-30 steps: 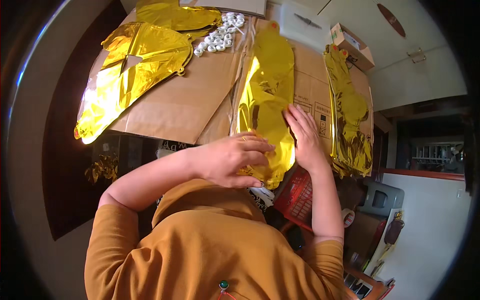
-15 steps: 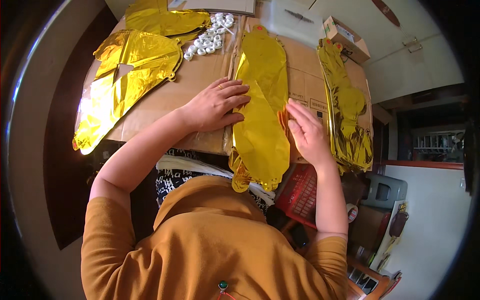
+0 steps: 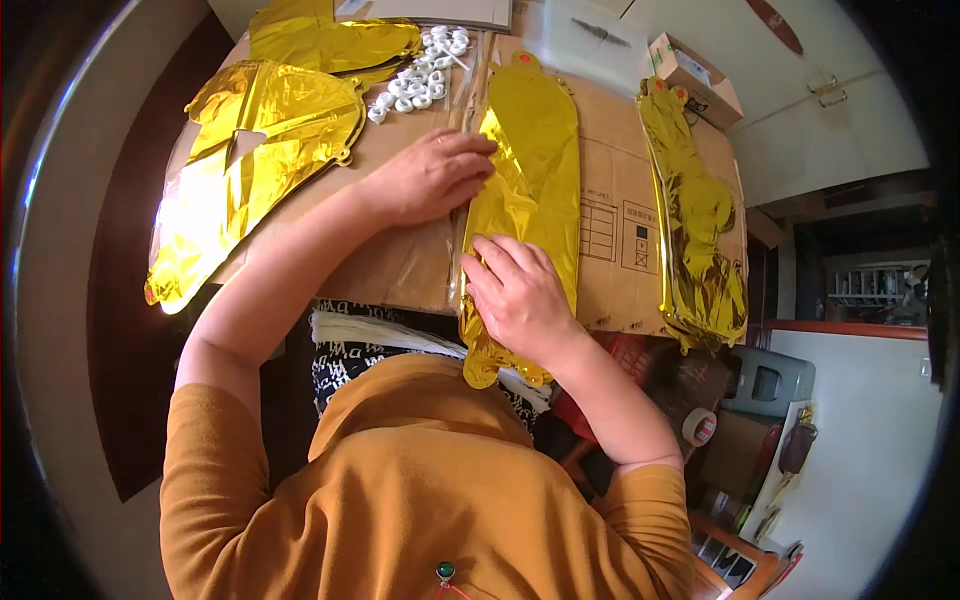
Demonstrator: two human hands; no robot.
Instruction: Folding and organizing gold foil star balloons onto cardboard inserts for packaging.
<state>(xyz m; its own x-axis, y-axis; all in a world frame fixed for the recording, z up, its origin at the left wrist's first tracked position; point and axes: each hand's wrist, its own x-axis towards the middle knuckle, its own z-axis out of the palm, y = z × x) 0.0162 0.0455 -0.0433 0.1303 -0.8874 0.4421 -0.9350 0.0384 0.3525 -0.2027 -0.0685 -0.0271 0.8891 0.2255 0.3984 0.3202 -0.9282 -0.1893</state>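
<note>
A flattened gold foil balloon [image 3: 530,160], folded into a long strip, lies in front of me with its near end hanging over the table edge. My left hand [image 3: 432,178] rests at its left side, fingers stretched out and their tips on the foil edge. Across the lower part of the strip lies my right hand [image 3: 522,300], palm down, with its fingers apart and slightly bent toward the left edge. The foil under my right palm is hidden.
Cardboard [image 3: 610,150] covers the table. To the left lies a wide gold foil balloon [image 3: 290,130], with another gold foil sheet [image 3: 320,40] behind it. White ribbon rolls [image 3: 410,88] are heaped beside them. Folded gold foil balloons [image 3: 690,190] lie on the right, near a small open carton [image 3: 690,75].
My right hand has moved left from the strip's right side onto its lower part. My left hand has shifted slightly farther away along the left edge. The orange-looking flap at the right side no longer shows.
</note>
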